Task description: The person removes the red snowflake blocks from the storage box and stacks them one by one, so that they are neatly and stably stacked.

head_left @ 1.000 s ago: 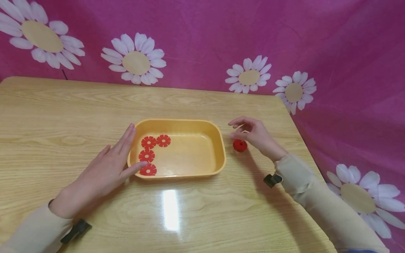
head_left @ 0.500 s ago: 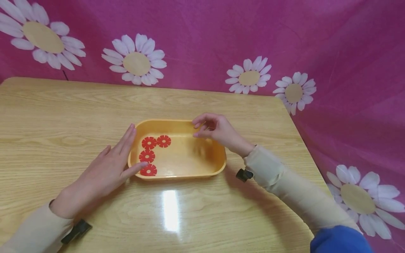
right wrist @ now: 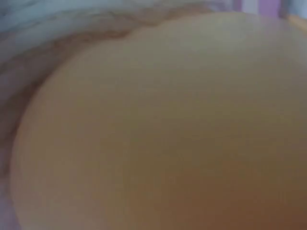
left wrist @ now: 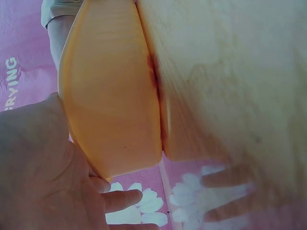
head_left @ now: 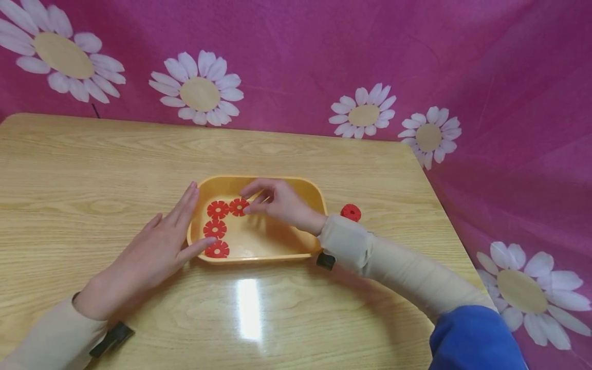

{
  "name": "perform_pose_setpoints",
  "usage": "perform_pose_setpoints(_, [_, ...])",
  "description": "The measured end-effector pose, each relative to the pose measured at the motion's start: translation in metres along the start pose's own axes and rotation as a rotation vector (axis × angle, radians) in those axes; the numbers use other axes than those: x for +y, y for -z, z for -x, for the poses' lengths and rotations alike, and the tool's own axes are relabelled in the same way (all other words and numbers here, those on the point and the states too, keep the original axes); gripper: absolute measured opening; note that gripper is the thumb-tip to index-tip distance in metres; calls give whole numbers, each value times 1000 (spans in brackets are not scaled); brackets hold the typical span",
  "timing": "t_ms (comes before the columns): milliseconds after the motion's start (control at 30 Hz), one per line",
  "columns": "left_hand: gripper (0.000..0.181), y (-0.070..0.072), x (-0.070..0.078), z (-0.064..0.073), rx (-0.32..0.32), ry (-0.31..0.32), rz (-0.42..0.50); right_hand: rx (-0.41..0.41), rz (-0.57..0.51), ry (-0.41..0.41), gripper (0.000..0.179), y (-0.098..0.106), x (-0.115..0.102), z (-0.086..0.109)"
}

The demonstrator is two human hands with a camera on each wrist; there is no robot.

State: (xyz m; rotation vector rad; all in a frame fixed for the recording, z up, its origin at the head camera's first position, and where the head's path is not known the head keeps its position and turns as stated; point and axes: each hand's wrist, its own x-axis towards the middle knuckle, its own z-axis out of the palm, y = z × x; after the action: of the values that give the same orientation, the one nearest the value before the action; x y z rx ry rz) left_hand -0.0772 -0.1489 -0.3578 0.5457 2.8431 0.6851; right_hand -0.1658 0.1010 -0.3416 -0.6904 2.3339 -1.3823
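A shallow yellow plastic tray (head_left: 268, 257) stands on the table, with several red flower-shaped plastic discs (head_left: 215, 228) lying along its left side. My left hand (head_left: 152, 246) rests against the tray's left end, fingers straight along the outside and thumb over the front rim at the lowest disc. In the left wrist view the palm and fingers lie beside the tray wall (left wrist: 110, 96). My right hand (head_left: 282, 203) reaches into the tray, thumb and index tips apart at the right edge of the upper right disc (head_left: 239, 207). The right wrist view is blurred.
A small stack of red discs (head_left: 351, 213) stands on the wooden table (head_left: 115, 154), right of the tray and just behind the right sleeve. A pink cloth (head_left: 287, 61) with daisies hangs beyond the table's back and right edges.
My right hand has moved left from above the red stack, over the tray's right side, to the upper right disc. The left hand and the discs have stayed put.
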Motion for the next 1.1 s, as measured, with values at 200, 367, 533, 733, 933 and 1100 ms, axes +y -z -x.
perform_pose_setpoints(200, [104,0,1,0,-6,10,2,-26,-17,-95,33,-15,10,-5])
perform_pose_setpoints(367, [103,0,1,1,1,2,-6,-36,87,-122,44,-20,14,-6])
perform_pose_setpoints(533, [103,-1,1,1,9,-2,-11,-42,183,-99,43,-21,15,-6])
perform_pose_setpoints(733, [103,-1,1,0,12,-3,-7,-31,220,-121,37,-22,17,-7])
perform_pose_setpoints(933, [103,-1,1,0,17,-5,1,-22,290,-67,37,-22,14,-6])
perform_pose_setpoints(1100, [103,-1,1,0,12,-6,5,-30,289,-58,34,-23,13,-5])
